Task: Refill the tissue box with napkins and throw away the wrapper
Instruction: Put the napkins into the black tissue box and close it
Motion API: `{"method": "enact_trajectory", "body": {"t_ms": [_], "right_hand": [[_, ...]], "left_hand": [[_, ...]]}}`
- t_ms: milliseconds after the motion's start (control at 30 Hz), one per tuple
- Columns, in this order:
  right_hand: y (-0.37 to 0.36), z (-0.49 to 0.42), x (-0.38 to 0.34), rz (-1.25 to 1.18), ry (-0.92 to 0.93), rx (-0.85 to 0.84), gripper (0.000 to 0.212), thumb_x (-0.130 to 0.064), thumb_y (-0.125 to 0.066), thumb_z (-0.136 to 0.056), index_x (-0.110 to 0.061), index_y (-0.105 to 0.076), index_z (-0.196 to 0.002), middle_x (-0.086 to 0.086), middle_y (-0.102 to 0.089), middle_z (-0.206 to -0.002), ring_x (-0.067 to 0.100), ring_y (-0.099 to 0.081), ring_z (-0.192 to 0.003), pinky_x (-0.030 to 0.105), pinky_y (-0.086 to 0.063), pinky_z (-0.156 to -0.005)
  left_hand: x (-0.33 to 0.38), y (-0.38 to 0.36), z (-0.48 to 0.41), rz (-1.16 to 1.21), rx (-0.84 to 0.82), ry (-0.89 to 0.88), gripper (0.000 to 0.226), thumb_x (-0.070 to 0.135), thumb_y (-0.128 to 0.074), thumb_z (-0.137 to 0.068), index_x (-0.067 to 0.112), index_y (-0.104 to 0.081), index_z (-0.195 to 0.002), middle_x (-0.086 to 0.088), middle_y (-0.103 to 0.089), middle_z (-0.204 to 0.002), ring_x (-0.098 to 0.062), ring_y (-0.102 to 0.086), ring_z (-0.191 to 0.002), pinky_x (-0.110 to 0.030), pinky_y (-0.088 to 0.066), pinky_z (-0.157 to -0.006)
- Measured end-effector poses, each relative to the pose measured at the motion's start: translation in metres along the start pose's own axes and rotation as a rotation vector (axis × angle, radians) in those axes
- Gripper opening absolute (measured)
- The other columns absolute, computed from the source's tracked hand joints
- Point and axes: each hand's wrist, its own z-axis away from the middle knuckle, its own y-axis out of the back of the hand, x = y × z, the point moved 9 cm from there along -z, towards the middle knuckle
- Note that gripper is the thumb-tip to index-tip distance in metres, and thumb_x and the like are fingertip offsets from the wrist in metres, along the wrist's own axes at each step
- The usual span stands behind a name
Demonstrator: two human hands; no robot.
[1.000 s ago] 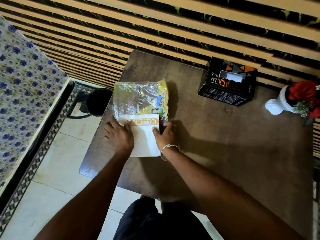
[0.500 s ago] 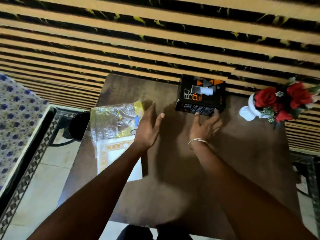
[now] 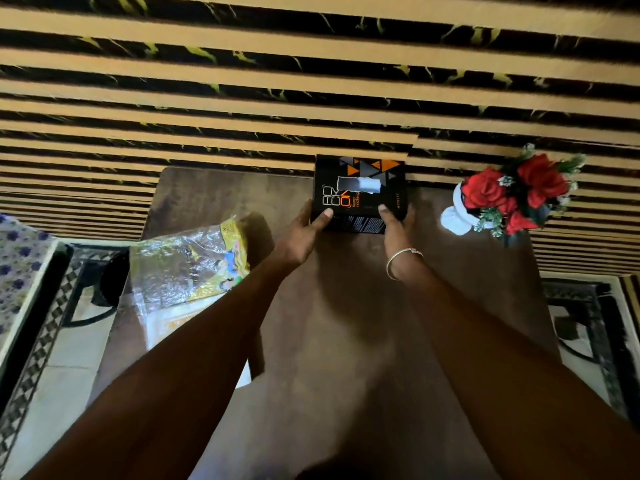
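Observation:
A black tissue box (image 3: 360, 178) with orange triangles and a white tissue in its top slot stands at the far edge of the brown table (image 3: 346, 323). My left hand (image 3: 301, 237) grips its near left corner, thumb on top. My right hand (image 3: 396, 230), with a bangle at the wrist, grips its near right corner. The clear and yellow wrapper (image 3: 183, 265) lies on the table's left side, with the white napkins (image 3: 162, 322) sticking out of it, partly hidden by my left forearm.
A white vase of red roses (image 3: 509, 199) stands at the table's far right. A striped wall runs right behind the table. A dark bin (image 3: 110, 282) sits on the floor left of the table, beside a blue-flowered bed cover (image 3: 20, 271).
Both hands left the napkins and wrapper, reached across the table and closed on the tissue box's near corners. The view swung up and right.

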Motion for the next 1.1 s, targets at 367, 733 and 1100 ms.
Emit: {"method": "enact_trajectory", "body": {"t_ms": [367,733,1100], "right_hand": [[0.046,0.068,0.016,-0.075,0.179,0.169,0.066,-0.006,-0.061,-0.091,-0.01,-0.029,-0.148,0.002,-0.05,-0.128,0.009,-0.052,-0.111,0.007,-0.045,-0.084],[0.113,0.153,0.083,0.059,0.169,0.334,0.067,-0.012,-0.065,-0.088,-0.016,-0.032,-0.147,0.008,-0.046,-0.144,0.019,-0.048,-0.129,0.022,-0.047,-0.095],[0.115,0.164,0.105,0.068,0.146,0.313,0.066,-0.01,-0.065,-0.088,-0.015,-0.033,-0.146,0.01,-0.048,-0.143,0.022,-0.052,-0.128,0.041,-0.048,-0.104]], "left_hand": [[-0.014,-0.013,0.075,0.011,0.085,-0.04,0.051,0.045,-0.054,-0.099,0.041,-0.04,-0.148,0.025,-0.064,-0.121,0.019,-0.057,-0.107,-0.013,-0.044,-0.092],[-0.069,-0.057,0.174,-0.038,0.079,-0.012,0.052,0.031,-0.057,-0.099,0.045,-0.031,-0.142,0.022,-0.041,-0.145,-0.003,-0.041,-0.137,-0.023,-0.035,-0.111],[-0.079,-0.061,0.192,-0.11,0.114,-0.009,0.053,0.031,-0.057,-0.099,0.045,-0.029,-0.142,0.023,-0.041,-0.141,-0.004,-0.043,-0.135,-0.027,-0.039,-0.11]]}}
